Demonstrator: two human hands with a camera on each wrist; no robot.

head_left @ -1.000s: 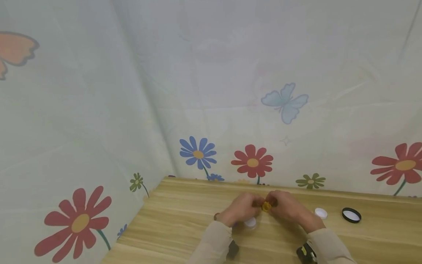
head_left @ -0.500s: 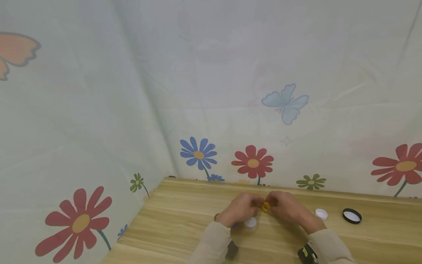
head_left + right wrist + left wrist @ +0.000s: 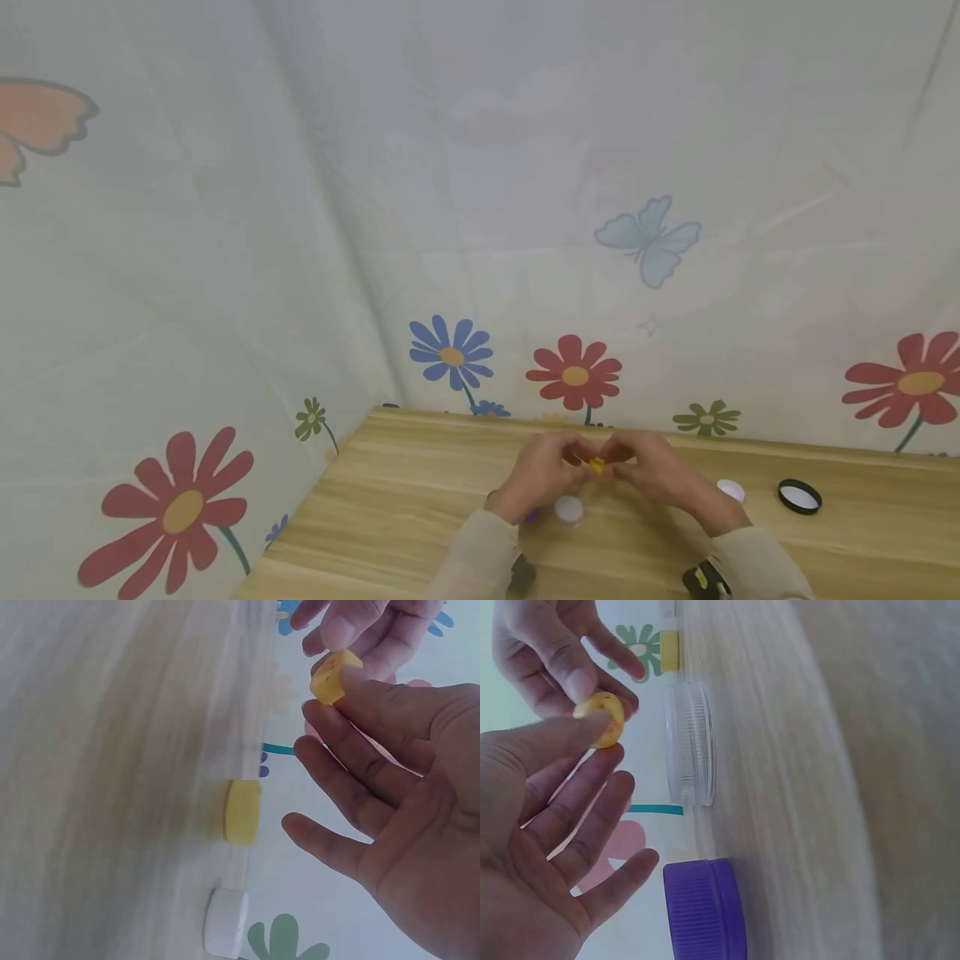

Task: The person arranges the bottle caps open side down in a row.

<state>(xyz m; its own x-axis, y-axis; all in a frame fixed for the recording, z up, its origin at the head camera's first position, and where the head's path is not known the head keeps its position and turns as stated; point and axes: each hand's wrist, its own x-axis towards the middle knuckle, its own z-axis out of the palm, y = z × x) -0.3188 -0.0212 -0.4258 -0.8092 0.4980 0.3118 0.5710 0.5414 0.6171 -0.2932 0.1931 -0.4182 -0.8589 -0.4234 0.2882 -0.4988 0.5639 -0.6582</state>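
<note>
Both hands meet over the wooden table around a small yellow cap [image 3: 597, 466]. My left hand [image 3: 543, 471] pinches it between thumb and fingers from the left. From the other side my right hand [image 3: 656, 475] also grips it with thumb and fingertips. In the left wrist view the yellow cap [image 3: 609, 733] shows a rounded face with faint orange marks, partly covered by the thumb. Its edge looks angular in the right wrist view, where the cap [image 3: 330, 679] sits between both thumbs. The remaining fingers of each hand are spread loosely.
Beside the left hand stand a clear ridged lid [image 3: 690, 742] and a purple cap [image 3: 705, 911]. A second yellow cap [image 3: 244, 811] and a white cap [image 3: 226, 922] lie near the right hand. Farther right is a black-rimmed lid [image 3: 799, 497]. A flowered cloth [image 3: 480, 208] hangs behind the table.
The yellow cap has turned between the fingers, so its ring-like opening no longer faces the head camera. Both hands have changed their hold and shifted slightly. The table items stay put.
</note>
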